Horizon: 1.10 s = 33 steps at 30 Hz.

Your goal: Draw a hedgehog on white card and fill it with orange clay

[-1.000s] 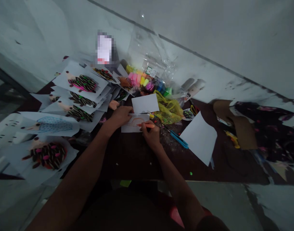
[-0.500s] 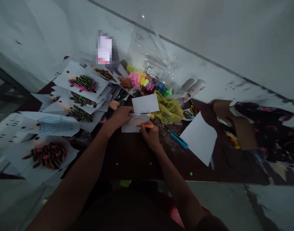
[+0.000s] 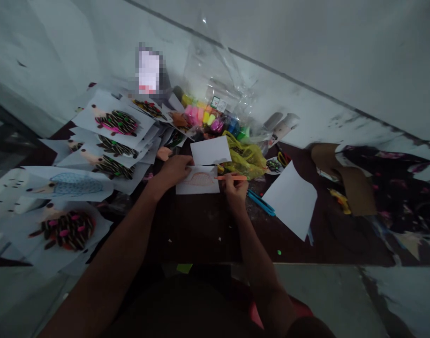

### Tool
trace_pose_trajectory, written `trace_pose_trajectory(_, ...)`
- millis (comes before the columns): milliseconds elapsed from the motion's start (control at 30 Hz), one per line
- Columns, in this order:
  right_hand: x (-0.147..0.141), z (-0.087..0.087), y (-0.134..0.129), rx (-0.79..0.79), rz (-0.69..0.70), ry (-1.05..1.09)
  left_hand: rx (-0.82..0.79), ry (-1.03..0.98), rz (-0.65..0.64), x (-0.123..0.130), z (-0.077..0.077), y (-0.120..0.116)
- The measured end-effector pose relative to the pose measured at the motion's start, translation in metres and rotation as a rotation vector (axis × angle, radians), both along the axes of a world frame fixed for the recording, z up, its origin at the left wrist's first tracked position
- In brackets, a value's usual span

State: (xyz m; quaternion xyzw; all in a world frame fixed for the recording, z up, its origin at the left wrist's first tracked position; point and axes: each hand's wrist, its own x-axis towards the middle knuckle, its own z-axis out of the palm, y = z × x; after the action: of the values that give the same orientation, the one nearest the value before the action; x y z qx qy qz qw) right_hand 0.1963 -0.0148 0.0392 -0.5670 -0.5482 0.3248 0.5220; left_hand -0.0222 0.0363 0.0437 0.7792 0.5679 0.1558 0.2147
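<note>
White plastic marks the far-left end of the table (image 3: 200, 225): a power strip (image 3: 11, 193), partly covered by paper. Just right of it, at the near side, a sheet bears a hedgehog (image 3: 72, 230) of dark striped pieces with pink dabs; beyond that lies a blue hedgehog drawing (image 3: 76, 185). Farther back is an overlapping pile of papers (image 3: 139, 121) with more striped hedgehogs, and a blurred-out upright object (image 3: 149, 70) stands behind it. A peach lump (image 3: 164, 153) sits just beyond the left hand (image 3: 172, 171), which rests on the left edge of the small sheet (image 3: 197, 188); how its fingers are set, I cannot tell. That sheet lies flat at the middle of the table and carries an orange domed outline. A blank card (image 3: 210, 151) adjoins its far edge. Behind are a clear bag (image 3: 220, 104) of coloured lumps and, to the right, a crumpled yellow bag (image 3: 250, 157). The right hand (image 3: 237, 190) pinches an orange pen (image 3: 240, 178), held nearly level, its tip pointing left at the right end of the outline; whether it touches is too small to tell. Rightward come a blue-handled tool (image 3: 261, 203), a green speck (image 3: 279, 252) near the front edge, a larger blank sheet (image 3: 294, 202), a yellow object (image 3: 341, 201), brown card (image 3: 358, 192) and dark patterned cloth (image 3: 397, 188).
</note>
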Motion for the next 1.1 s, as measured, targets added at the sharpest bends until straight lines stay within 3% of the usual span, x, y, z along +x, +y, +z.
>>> trace_pose_trajectory(567, 0.008, 0.001, -0.001, 0.057, 0.041, -0.023, -0.061, -0.175, -0.057, -0.002, -0.003, 0.001)
trace_pose_trajectory(1100, -0.014, 0.001, -0.017, -0.064, 0.276, -0.091, 0.125, -0.108, -0.075, 0.0, -0.002, 0.0)
